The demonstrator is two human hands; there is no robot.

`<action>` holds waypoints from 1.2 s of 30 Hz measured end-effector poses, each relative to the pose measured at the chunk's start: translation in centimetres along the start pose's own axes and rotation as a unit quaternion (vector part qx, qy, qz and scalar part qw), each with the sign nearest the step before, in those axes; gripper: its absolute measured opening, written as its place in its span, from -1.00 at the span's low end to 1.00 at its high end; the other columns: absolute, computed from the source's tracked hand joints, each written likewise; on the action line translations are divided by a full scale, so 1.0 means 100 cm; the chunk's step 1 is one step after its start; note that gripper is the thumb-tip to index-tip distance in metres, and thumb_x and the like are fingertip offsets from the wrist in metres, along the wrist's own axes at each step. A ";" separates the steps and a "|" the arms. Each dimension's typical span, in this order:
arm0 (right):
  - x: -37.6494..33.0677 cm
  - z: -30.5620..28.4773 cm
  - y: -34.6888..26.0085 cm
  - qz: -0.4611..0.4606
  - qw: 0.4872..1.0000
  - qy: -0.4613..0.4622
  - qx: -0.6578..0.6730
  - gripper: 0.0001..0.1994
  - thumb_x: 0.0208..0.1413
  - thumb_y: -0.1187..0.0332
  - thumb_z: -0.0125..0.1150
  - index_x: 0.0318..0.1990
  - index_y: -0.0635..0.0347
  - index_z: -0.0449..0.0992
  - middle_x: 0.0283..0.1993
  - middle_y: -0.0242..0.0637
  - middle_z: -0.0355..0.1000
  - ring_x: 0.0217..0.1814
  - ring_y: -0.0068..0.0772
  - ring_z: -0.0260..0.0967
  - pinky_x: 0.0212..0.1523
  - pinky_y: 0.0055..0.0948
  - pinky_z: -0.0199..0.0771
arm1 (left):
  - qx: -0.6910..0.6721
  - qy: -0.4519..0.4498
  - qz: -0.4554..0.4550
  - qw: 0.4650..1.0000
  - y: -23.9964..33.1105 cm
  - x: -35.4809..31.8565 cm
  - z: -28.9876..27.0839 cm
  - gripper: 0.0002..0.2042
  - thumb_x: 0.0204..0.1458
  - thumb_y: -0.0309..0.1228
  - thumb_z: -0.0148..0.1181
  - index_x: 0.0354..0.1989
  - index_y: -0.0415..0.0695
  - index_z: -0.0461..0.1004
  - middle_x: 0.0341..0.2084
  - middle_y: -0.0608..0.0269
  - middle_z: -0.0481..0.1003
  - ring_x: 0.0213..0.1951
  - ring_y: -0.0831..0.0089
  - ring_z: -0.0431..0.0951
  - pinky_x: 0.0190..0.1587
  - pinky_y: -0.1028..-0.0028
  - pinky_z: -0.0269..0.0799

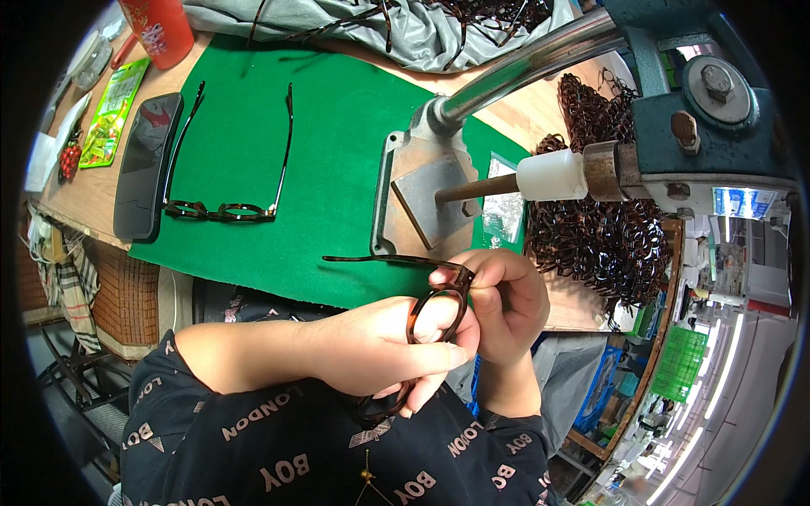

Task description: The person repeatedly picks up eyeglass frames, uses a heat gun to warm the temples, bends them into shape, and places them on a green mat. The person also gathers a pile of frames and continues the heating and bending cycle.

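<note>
A tortoiseshell eyeglass frame (413, 319) is held between my two hands, just in front of the press base. My left hand (371, 341) wraps round the front, with one rim showing between its fingers and the other hanging below. My right hand (512, 302) pinches the upper corner, where a dark temple arm meets the rim and points left over the mat. What lies under the fingertips is hidden. Beyond my hands stands a bench press with a metal base (399, 190), a rod (481, 189) and a white collar (553, 174).
On the green mat (329, 152) another pair of glasses (245, 209) lies with its arms spread. Beside it are a phone (148, 169), a green packet (114, 114) and a red cup (160, 34). Piled frames (603, 244) and a small clear bag (504, 202) lie at the right.
</note>
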State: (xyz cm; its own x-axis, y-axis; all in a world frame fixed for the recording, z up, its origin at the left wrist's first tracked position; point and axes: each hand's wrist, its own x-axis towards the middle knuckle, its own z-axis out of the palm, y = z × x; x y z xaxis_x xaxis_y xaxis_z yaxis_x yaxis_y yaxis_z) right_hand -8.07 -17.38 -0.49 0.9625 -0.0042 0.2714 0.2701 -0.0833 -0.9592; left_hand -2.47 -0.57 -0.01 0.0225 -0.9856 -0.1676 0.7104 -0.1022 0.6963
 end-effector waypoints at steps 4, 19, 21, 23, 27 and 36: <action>-0.010 -0.006 0.006 0.000 0.998 0.053 0.023 -0.98 0.11 0.58 -0.01 -0.33 0.33 0.34 -0.34 -0.12 0.40 -0.24 -0.26 0.42 -0.15 -0.35 0.42 | -0.014 -0.003 0.013 1.000 0.000 -0.001 -0.001 -0.85 0.16 -0.36 -0.11 -0.23 -0.19 0.24 -0.73 0.29 0.46 -0.77 0.70 0.26 -0.68 0.70 0.11; -0.090 -0.076 0.064 0.178 0.924 0.152 -0.302 -0.93 -0.05 0.58 0.21 -0.38 0.28 0.47 -0.40 -0.32 0.36 -0.39 -0.49 0.31 -0.34 -0.57 0.32 | 0.011 0.048 0.013 0.999 0.001 -0.011 -0.007 -0.83 0.13 -0.37 -0.05 -0.27 -0.23 0.23 -0.70 0.24 0.47 -0.68 0.64 0.40 -0.67 0.70 0.17; -0.088 -0.078 0.061 0.161 0.914 0.112 -0.355 -0.92 -0.07 0.58 0.23 -0.38 0.27 0.47 -0.41 -0.28 0.37 -0.38 -0.41 0.32 -0.33 -0.52 0.33 | 0.009 0.045 0.015 0.999 0.001 -0.010 -0.006 -0.83 0.13 -0.36 -0.05 -0.27 -0.23 0.23 -0.70 0.23 0.47 -0.68 0.64 0.40 -0.67 0.71 0.17; -0.084 -0.079 0.059 0.139 0.904 0.071 -0.397 -0.91 -0.10 0.57 0.23 -0.39 0.26 0.47 -0.41 -0.25 0.37 -0.36 -0.32 0.32 -0.31 -0.46 0.33 | 0.013 0.043 0.019 0.999 0.002 -0.010 -0.006 -0.82 0.14 -0.36 -0.05 -0.27 -0.23 0.23 -0.70 0.23 0.47 -0.68 0.65 0.40 -0.68 0.71 0.16; -0.080 -0.079 0.054 0.140 0.897 0.047 -0.416 -0.90 -0.13 0.55 0.24 -0.42 0.26 0.45 -0.42 -0.21 0.36 -0.34 -0.20 0.30 -0.28 -0.36 0.31 | 0.015 0.031 0.030 0.999 0.000 -0.010 -0.007 -0.83 0.15 -0.37 -0.06 -0.27 -0.24 0.23 -0.70 0.22 0.47 -0.69 0.66 0.39 -0.69 0.71 0.15; -0.078 -0.077 0.047 0.133 0.875 0.000 -0.466 -0.90 -0.11 0.56 0.20 -0.42 0.27 0.40 -0.43 -0.17 0.32 -0.34 -0.11 0.28 -0.27 -0.30 0.29 | 0.017 0.031 0.017 0.999 0.001 -0.008 -0.007 -0.88 0.15 -0.42 -0.09 -0.27 -0.23 0.23 -0.71 0.25 0.46 -0.71 0.66 0.39 -0.71 0.72 0.14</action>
State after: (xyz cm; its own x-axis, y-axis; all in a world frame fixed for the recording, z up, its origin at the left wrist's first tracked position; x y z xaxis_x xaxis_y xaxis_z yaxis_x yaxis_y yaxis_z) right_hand -14.53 -25.41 -6.50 0.9881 -0.1459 0.0488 -0.1012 -0.8555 -0.5079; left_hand -1.91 0.36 -0.31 0.0904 -0.9786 -0.1848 0.6838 -0.0739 0.7259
